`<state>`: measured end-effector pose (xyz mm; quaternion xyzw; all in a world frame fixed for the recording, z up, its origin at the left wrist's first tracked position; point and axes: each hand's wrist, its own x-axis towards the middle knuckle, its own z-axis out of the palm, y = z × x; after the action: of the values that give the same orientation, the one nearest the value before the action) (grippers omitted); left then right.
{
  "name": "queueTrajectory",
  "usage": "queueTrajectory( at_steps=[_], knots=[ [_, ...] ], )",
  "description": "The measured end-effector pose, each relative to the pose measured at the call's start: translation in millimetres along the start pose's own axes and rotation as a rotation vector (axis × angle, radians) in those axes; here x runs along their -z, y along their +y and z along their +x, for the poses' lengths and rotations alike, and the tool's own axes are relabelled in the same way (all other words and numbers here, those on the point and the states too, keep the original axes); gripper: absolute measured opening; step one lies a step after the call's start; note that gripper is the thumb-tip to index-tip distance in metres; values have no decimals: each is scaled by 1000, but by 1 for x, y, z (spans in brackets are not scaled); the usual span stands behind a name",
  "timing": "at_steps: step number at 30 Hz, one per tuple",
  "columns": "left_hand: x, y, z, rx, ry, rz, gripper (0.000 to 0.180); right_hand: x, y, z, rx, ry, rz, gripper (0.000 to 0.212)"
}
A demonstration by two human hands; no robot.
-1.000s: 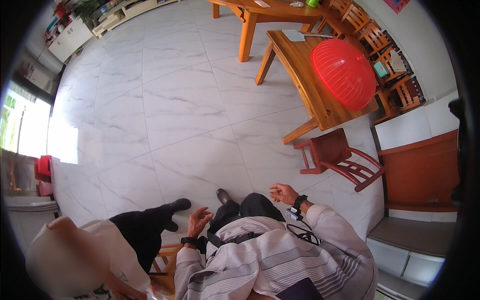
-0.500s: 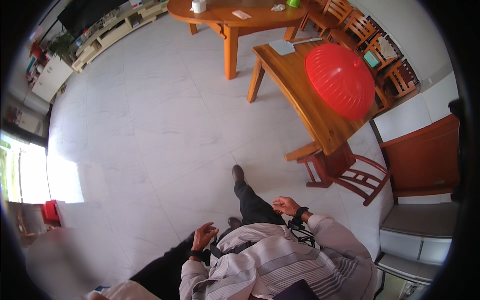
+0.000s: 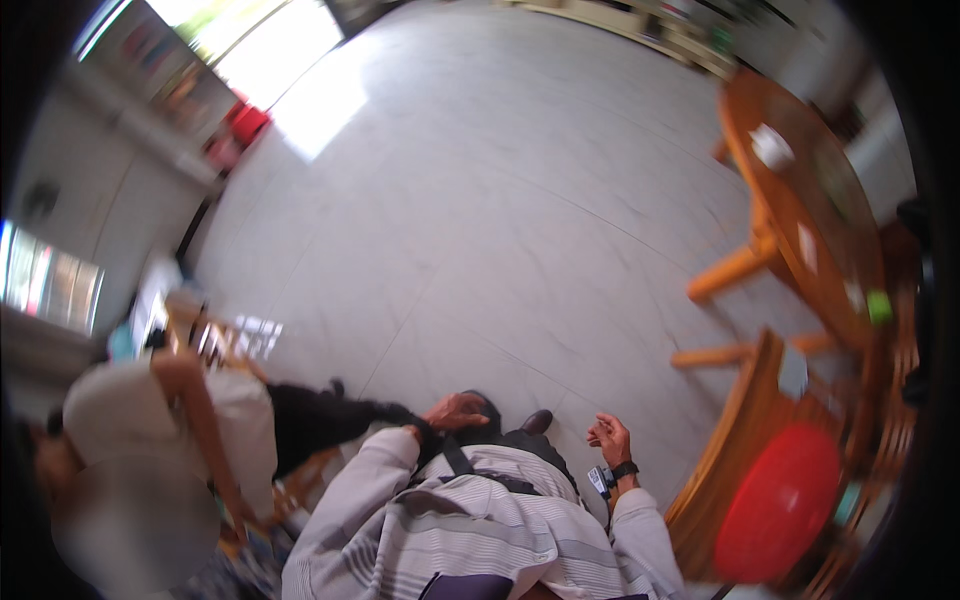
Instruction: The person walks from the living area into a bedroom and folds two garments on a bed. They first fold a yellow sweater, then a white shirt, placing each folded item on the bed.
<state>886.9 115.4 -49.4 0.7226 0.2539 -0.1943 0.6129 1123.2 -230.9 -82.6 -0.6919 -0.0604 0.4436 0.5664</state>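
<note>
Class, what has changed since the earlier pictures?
The view has turned left, swinging the red dome from upper right to lower right. The left hand shifted up and rightward in view; the right hand rightward. Neither visibly grasped or released anything. The dome stays on its table.

Orange-brown wooden table (image 3: 738, 448) at lower right, glossy red domed cover (image 3: 780, 505) on top

Your location: home interior, living and dining area, indicated by marble-patterned floor tiles (image 3: 420, 200), rounded wooden table (image 3: 785, 205), red domed cover (image 3: 780, 505), low cream cabinet (image 3: 612, 22)
</note>
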Motion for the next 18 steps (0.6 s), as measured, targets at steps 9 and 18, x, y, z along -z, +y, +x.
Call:
queueTrajectory(
  at_steps=[9,18],
  knots=[
    [67,-37,15,126,334,-577,71,-47,-80,85,-9,-249,-284,37],
    [165,-2,68,113,247,-450,78,-31,-141,152,-203,-151,-249,35]
  ],
)
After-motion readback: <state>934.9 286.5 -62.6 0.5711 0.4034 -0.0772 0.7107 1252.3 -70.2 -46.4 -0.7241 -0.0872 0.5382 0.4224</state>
